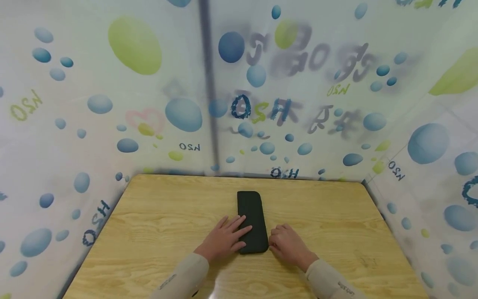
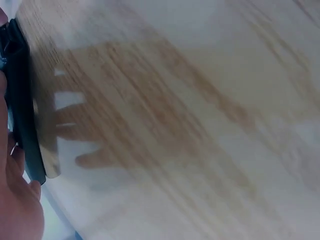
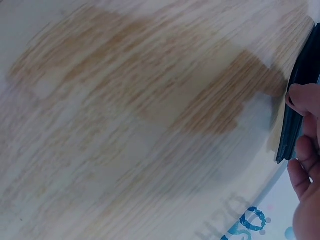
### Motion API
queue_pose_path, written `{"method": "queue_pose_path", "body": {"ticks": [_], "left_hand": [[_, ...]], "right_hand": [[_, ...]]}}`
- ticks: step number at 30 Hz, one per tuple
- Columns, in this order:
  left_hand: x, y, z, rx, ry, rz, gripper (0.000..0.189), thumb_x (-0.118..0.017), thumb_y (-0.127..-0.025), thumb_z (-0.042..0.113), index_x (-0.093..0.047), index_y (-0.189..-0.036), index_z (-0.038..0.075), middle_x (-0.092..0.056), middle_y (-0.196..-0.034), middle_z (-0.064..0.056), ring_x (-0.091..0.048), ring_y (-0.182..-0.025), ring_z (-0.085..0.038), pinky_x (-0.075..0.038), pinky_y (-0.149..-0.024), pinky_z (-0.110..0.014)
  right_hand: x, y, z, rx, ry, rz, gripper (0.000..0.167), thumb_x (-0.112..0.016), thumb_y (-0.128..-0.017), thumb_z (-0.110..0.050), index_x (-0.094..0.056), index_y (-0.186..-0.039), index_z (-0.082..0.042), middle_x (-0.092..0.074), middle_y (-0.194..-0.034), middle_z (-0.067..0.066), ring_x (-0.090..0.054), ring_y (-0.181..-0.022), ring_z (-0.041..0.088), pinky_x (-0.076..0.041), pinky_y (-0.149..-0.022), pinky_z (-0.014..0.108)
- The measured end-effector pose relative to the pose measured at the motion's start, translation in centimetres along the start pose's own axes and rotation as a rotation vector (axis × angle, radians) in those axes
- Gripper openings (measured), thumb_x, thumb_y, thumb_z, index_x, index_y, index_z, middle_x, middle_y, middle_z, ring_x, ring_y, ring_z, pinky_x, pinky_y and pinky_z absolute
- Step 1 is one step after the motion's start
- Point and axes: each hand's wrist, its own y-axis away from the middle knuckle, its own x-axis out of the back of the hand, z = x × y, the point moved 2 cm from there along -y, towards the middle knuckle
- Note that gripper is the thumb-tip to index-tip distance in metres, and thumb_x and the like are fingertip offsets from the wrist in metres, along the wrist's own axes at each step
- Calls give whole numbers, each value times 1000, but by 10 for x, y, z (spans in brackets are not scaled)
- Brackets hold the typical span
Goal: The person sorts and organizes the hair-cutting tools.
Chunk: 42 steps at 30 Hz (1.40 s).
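Observation:
A flat, long black case (image 1: 252, 207) with rounded right corners lies lengthwise on the wooden table. My left hand (image 1: 225, 238) rests on its lower left part, fingers spread across the top. At the lower right edge is my right hand (image 1: 288, 245), its fingers curled in and pinching at the case's side. In the right wrist view the thumb (image 3: 304, 98) presses on the dark edge of the case (image 3: 303, 65), with the other fingers bent beside it. The left wrist view catches the case's side (image 2: 22, 105) at the far left; what the right fingertips pinch is partly hidden.
The light wooden table (image 1: 168, 207) reaches back to a fabric wall (image 1: 179, 74) printed with blue and green dots and lettering. Similar walls stand at the left and right sides of the table. A dark vertical strip (image 1: 209, 83) runs down the back wall.

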Motion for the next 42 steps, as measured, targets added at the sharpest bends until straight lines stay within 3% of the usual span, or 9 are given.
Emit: {"method": "queue_pose_path", "body": {"ticks": [5,10,19,22,27,34,42], "left_hand": [[3,0,-1,-15,50,-51,57,-37,-100,56,-30,-153,35,-23,-163,-2,-26,-149,-20,-25,-119,-51],[1,1,-5,-42,86,-12,58,-42,-100,54,-33,-152,32,-25,-162,-4,-29,-148,-22,-29,-117,-53],[1,-3,10,33,-92,110,64,-37,-94,65,-39,-149,33,-40,-154,-6,-41,-141,-23,-38,-110,-50],[0,-4,12,59,-118,106,64,-35,-94,67,-37,-150,35,-39,-154,-4,-41,-141,-22,-38,-110,-50],[-5,-5,12,84,-122,59,65,-31,-94,68,-31,-152,38,-34,-158,-2,-36,-144,-21,-34,-113,-51],[-5,-5,12,92,-107,45,64,-35,-94,67,-32,-151,38,-34,-158,-3,-36,-145,-21,-34,-113,-51],[-7,-5,12,99,-131,41,65,-32,-93,69,-30,-152,40,-33,-158,-1,-35,-145,-20,-34,-113,-51]], "right_hand": [[0,0,1,-26,19,2,18,-74,-84,-25,-65,-69,-23,-51,-68,-13,-43,-67,7,-44,-80,34],[0,-2,2,-53,20,-3,17,-74,-85,-26,-66,-69,-24,-53,-69,-13,-44,-67,7,-45,-80,35],[0,1,11,-129,45,44,14,-74,-84,-25,-67,-72,-23,-57,-73,-11,-54,-74,10,-47,-83,37],[-1,3,12,-136,42,67,11,-74,-84,-26,-69,-74,-23,-58,-77,-11,-55,-78,10,-46,-82,37],[-2,6,11,-114,70,86,10,-73,-85,-28,-71,-77,-23,-59,-80,-10,-55,-80,10,-46,-82,35],[-1,6,9,-63,87,106,12,-74,-84,-27,-70,-73,-24,-56,-75,-11,-51,-74,9,-45,-80,34],[-2,6,6,-3,58,58,14,-73,-85,-28,-69,-72,-23,-51,-73,-13,-46,-74,7,-43,-85,34]]}}
